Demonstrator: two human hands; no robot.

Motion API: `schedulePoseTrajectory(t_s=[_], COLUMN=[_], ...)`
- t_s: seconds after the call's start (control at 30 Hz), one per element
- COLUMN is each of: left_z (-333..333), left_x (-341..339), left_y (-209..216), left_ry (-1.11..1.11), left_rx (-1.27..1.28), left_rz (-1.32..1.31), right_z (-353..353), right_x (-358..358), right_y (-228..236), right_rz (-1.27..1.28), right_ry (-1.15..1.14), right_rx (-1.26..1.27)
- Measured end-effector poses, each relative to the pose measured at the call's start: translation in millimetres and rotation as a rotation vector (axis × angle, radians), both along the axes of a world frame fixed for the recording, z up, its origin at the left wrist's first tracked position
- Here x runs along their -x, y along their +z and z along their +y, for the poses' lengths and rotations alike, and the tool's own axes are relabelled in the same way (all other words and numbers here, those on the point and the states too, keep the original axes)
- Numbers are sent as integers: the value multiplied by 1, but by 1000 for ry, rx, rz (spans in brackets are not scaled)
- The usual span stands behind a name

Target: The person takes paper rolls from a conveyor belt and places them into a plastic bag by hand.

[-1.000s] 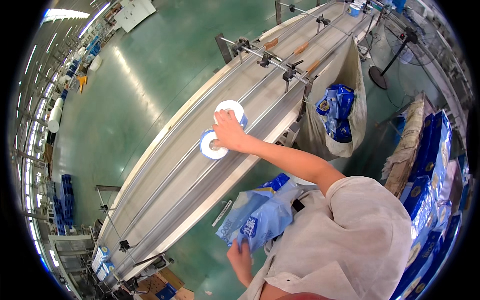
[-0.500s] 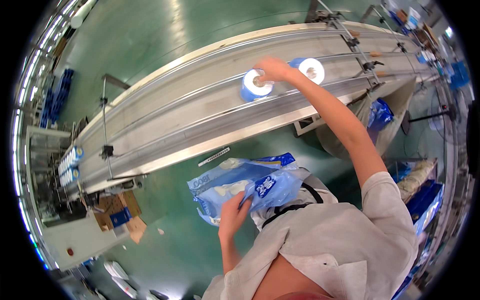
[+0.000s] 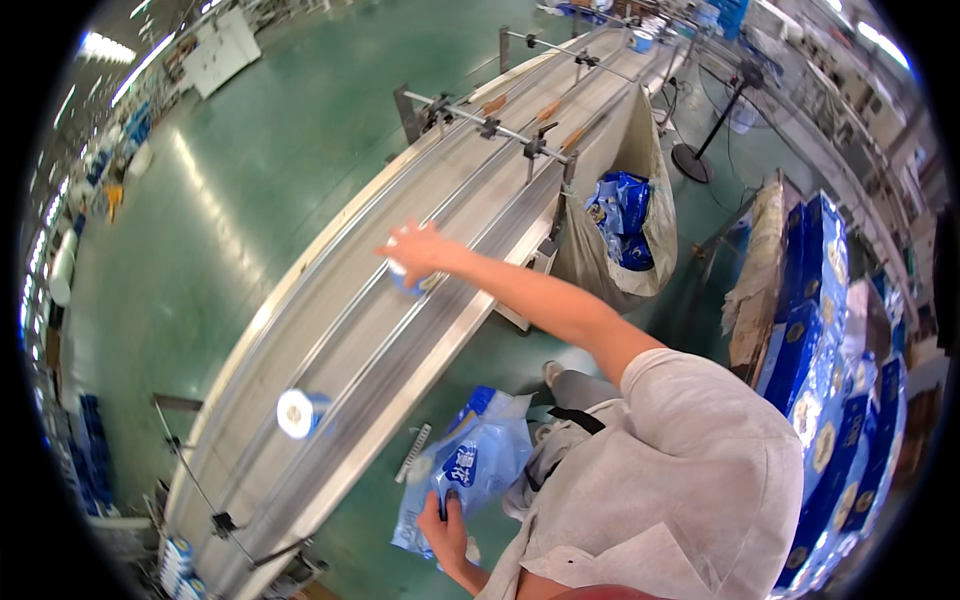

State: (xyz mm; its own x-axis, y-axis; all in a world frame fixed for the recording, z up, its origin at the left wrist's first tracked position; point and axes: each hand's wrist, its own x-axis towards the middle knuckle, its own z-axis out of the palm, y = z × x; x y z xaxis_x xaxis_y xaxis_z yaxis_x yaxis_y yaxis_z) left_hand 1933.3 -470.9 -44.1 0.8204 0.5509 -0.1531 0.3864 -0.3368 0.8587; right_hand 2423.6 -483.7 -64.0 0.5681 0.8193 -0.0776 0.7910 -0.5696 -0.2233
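My left hand [image 3: 445, 525] is closed on the lower edge of a light-blue printed plastic bag [image 3: 488, 447], which hangs in front of my body. Over the conveyor my right arm stretches out, and my right hand [image 3: 418, 248] lies on a paper roll [image 3: 408, 284] with a blue-wrapped side. Its fingers spread over the top and hide most of the white end. A second paper roll [image 3: 297, 413], white-ended with a blue side, stands apart on the belt, nearer the conveyor's left end.
The conveyor [image 3: 335, 290] has metal guide rails and clamped crossbars [image 3: 490, 128]. A cloth sack [image 3: 655, 235] holding blue packaging hangs beside it. Blue packs [image 3: 815, 330] are stacked at right, near a stand with a round base [image 3: 692, 163]. More rolls [image 3: 178, 565] sit at lower left.
The view has turned to the right. My right hand has let go of the first roll and is on the other one. The first roll now stands farther left. My left hand keeps the bag.
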Motion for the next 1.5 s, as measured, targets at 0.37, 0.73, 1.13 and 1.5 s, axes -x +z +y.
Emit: schedulePoseTrajectory(t_s=[0.37, 0.73, 1.13, 1.5], left_z=[-48, -322, -460, -399], left_x=[-71, -383, -489, -588], left_y=[40, 64, -41, -125], left_ry=[167, -1003, -1319, -401], left_rx=[81, 487, 287, 547], left_rz=[-456, -261, 197, -55], right_z=[-110, -481, -677, -570], right_x=[124, 102, -39, -95], right_y=[-6, -1, -12, -156], right_rz=[1498, 1384, 291, -363], right_ry=[849, -120, -1390, -678], right_rx=[-544, -909, -2323, -721])
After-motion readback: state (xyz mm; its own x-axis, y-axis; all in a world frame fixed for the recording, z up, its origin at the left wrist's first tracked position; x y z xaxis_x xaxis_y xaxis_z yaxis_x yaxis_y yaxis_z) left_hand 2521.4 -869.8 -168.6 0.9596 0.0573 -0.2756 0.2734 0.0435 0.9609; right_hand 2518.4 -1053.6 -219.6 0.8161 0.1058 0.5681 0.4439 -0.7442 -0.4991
